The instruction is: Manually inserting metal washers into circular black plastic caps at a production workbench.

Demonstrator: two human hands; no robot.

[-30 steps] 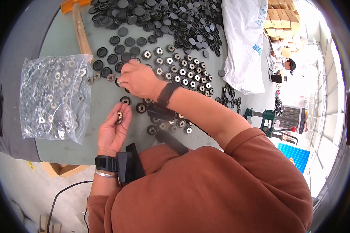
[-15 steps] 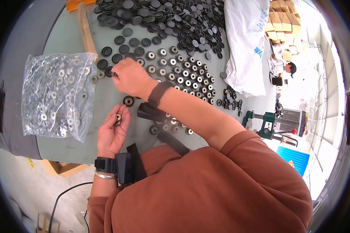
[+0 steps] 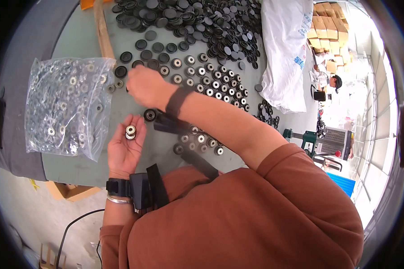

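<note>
My left hand [image 3: 125, 150] is palm up with fingers slightly curled, cradling a few small silver bearings [image 3: 130, 130] stacked near the finger bases. Above it and to the right, my right hand [image 3: 147, 86] reaches across with its fingers bent down and closed. A dark edge at its fingertips looks like a round black cap [image 3: 127, 90], mostly hidden by the hand. Between the two hands, a black cap with a bearing in it [image 3: 150, 115] lies on the table. Two loose bearings [image 3: 119, 84] sit left of my right hand, by an unfilled black cap [image 3: 120, 71].
A clear plastic bag of bearings [image 3: 67, 112] lies at the left. Rows of caps fitted with bearings [image 3: 217, 85] spread right of my hand. Black caps [image 3: 202, 22] are heaped at the far side, near a wooden-handled hammer [image 3: 104, 38], white sack [image 3: 285, 54] and green press [image 3: 307, 139].
My left hand has shifted slightly left and opened more, baring the bearings. My right hand has drawn slightly down, and a black cap beside its fingers is gone from its spot.
</note>
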